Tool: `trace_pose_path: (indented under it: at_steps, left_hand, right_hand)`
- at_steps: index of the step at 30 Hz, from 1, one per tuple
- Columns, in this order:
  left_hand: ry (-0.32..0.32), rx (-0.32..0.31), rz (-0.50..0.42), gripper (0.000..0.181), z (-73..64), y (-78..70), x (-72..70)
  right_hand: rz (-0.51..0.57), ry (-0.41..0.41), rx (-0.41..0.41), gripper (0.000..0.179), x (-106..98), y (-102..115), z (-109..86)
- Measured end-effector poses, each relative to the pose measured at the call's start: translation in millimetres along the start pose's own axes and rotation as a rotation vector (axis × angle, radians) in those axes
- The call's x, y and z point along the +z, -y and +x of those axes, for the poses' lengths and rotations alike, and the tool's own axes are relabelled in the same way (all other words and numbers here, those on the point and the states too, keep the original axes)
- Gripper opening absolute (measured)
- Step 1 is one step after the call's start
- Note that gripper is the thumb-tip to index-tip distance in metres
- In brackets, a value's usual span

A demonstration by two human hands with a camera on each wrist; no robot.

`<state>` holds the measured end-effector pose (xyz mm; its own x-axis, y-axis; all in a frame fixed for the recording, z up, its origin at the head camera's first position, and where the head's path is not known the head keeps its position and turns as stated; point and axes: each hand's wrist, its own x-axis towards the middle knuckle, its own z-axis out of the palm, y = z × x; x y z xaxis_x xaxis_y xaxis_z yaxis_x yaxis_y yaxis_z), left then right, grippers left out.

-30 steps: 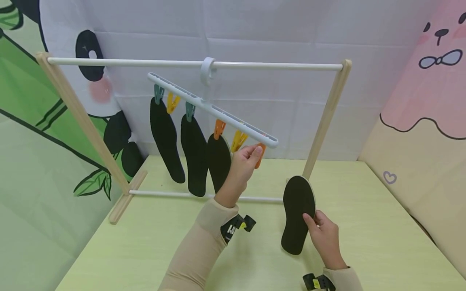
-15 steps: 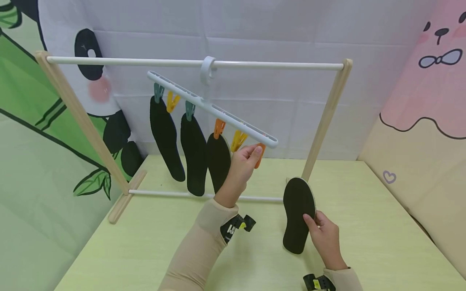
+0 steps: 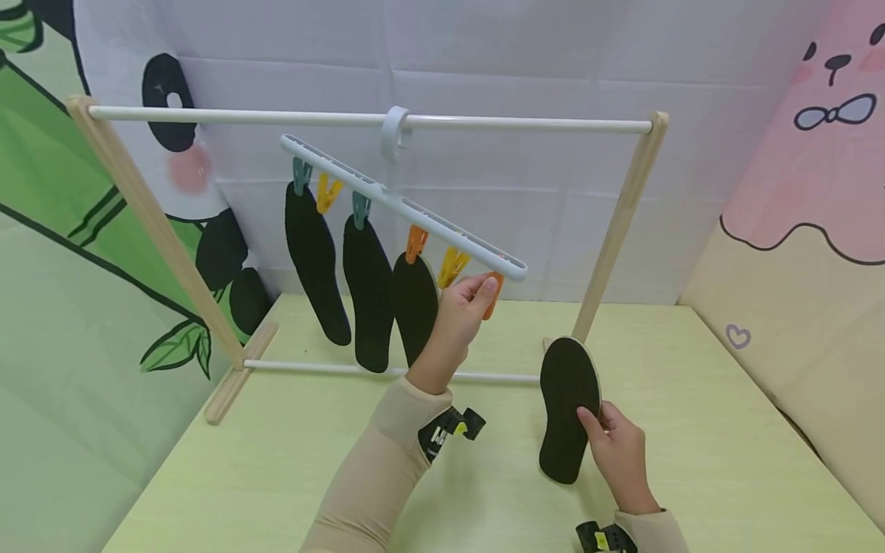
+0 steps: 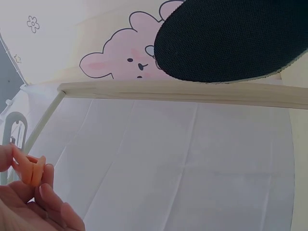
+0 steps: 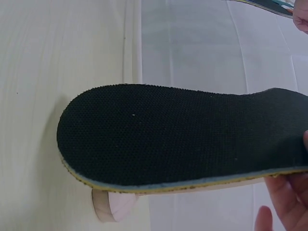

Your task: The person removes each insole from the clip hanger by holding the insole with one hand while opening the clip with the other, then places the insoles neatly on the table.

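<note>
My left hand [image 3: 459, 319] pinches the orange clothespin [image 3: 494, 296] at the low right end of a white clip hanger [image 3: 390, 201]; the left wrist view also shows this orange clothespin [image 4: 32, 169] between thumb and fingers. The hanger tilts down to the right. Three black insoles hang from it: one [image 3: 314, 265] and another [image 3: 369, 296] from teal clips, the third [image 3: 415, 299] from an orange clip, partly behind my left hand. My right hand [image 3: 618, 453] grips another black insole [image 3: 568, 411] by its right edge, held upright, apart from the hanger.
A drying rack with a white top bar [image 3: 242, 117] and wooden legs [image 3: 615, 230] stands on the pale table [image 3: 726, 461]. The hanger's hook [image 3: 394, 132] is on that bar. Two yellow clips, one of them [image 3: 452, 266] beside my left hand, hold nothing. Printed cloth surrounds the table.
The insole in my right hand has shifted very slightly right and its lower end has swung a little to the right. My left hand keeps its hold on the clothespin.
</note>
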<state>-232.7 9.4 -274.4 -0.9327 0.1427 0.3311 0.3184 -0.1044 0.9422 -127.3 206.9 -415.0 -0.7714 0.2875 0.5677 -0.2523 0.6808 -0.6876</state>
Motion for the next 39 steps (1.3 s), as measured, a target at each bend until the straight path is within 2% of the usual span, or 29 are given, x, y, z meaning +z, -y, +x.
trace_pose_path:
  at_steps: [6, 13, 23, 39]
  left_hand:
    - [0.004, -0.004, 0.003, 0.027, -1.4, -2.9, 0.1]
    - [0.004, -0.006, -0.007, 0.027, -2.7, -4.9, 0.7]
    - [0.01, 0.015, 0.0, 0.028, -1.0, -3.9, 0.9]
    - [0.008, -0.017, -0.024, 0.028, -0.7, -3.5, 0.9]
  right_hand:
    - [-0.008, 0.002, -0.013, 0.007, -1.6, -0.3, 0.7]
    - [-0.028, 0.005, 0.01, 0.009, -3.9, -2.2, 0.5]
    - [-0.036, 0.004, 0.007, 0.011, -3.5, -2.3, 1.5]
    - [-0.062, -0.006, 0.039, 0.012, -5.4, -2.9, 1.5]
